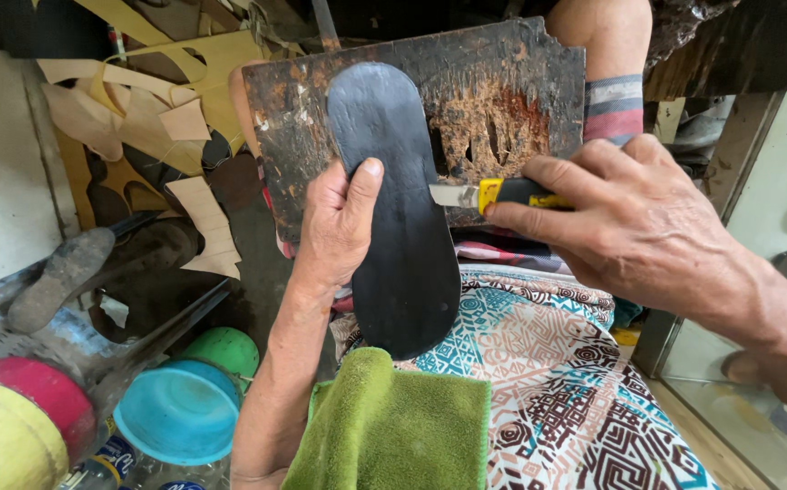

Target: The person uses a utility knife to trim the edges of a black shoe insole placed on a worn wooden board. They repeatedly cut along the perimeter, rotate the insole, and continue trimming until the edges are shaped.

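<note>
A black sole-shaped piece lies on a worn, scarred wooden board that rests on my lap. My left hand grips the sole's left edge, thumb on top. In my right hand is a yellow-and-black utility knife; its blade touches the right edge of the sole, about halfway along its length.
A green towel and patterned cloth cover my lap. Tan leather scraps pile at the upper left. A shoe last, a blue bowl, a green bowl and red and yellow balls lie at lower left. Glass cabinet on the right.
</note>
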